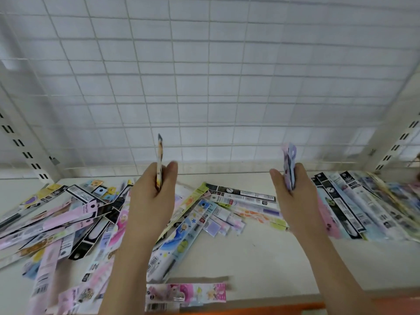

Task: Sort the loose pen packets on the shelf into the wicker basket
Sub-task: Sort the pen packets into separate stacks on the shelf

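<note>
Pink packet [186, 291] at shelf [261, 253] front edge below left hand [151, 196], left hand pinching upright yellow packet [159, 164], right hand [295, 198] pinching upright lilac packet [289, 165], loose packets [68, 219] left of and between hands, wire grid [204, 76] behind.

A white wire grid panel [204, 76] fills the upper frame as a back wall. Slotted white uprights [25, 146] rise at the left and right edges. An orange strip [250, 309] runs along the bottom edge.
</note>
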`<state>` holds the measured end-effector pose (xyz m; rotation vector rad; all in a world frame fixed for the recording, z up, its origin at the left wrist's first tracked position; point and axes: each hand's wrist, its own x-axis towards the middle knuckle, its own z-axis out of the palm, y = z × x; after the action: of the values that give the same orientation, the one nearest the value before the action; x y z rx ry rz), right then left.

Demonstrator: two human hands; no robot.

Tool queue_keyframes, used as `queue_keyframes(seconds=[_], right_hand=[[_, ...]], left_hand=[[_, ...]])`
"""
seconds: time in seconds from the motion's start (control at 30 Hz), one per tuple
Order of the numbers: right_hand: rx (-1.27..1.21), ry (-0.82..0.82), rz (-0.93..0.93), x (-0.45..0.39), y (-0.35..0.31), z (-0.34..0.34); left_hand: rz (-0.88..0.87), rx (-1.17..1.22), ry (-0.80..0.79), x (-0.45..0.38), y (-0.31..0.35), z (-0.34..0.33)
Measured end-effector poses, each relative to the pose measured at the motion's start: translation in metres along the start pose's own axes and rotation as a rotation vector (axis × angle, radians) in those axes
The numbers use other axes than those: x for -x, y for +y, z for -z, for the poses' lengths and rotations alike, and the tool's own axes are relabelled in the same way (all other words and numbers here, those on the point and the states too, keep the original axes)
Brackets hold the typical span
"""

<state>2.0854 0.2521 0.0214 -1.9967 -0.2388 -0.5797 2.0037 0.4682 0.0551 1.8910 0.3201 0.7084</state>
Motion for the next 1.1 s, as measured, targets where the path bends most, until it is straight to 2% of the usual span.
queue_keyframes(seconds=[0.13, 0.27, 0.37, 0.47, 0.6, 0.73, 0.83, 0.93, 1.1], right_hand=[[0.02, -0.043, -0.077, 0.002, 0.017, 0.003], [0.052, -0.138, -0.166, 0.002, 0.035, 0.003], [0.089, -0.179, -0.215, -0.002, 0.038, 0.005], [0.18, -0.237, -0.157, -0.01, 0.041, 0.007], [0.247, -0.351, -0.09, -0.02, 0.044, 0.007], [0.238, -0.47, -0.042, -0.022, 0.042, 0.007], [0.306, -0.508, 0.016, -0.024, 0.039, 0.008], [0.367, -0.546, 0.032, -0.032, 0.042, 0.004], [0.554, -0.714, 0.106, -0.05, 0.046, -0.009]], left_hand=[[0.007, 0.079, -0.04, 0.006, 0.005, -0.017], [0.031, 0.024, -0.094, 0.014, 0.002, -0.03], [0.089, -0.04, -0.021, 0.015, 0.004, -0.033], [0.119, -0.235, -0.009, 0.005, -0.001, -0.027], [0.234, -0.681, -0.236, -0.008, -0.018, -0.026], [0.329, -0.752, -0.311, -0.005, -0.032, -0.039], [0.333, -0.79, -0.283, -0.005, -0.036, -0.042], [0.242, -0.894, -0.225, -0.01, -0.034, -0.039], [0.162, -0.888, -0.115, -0.009, -0.022, -0.031]])
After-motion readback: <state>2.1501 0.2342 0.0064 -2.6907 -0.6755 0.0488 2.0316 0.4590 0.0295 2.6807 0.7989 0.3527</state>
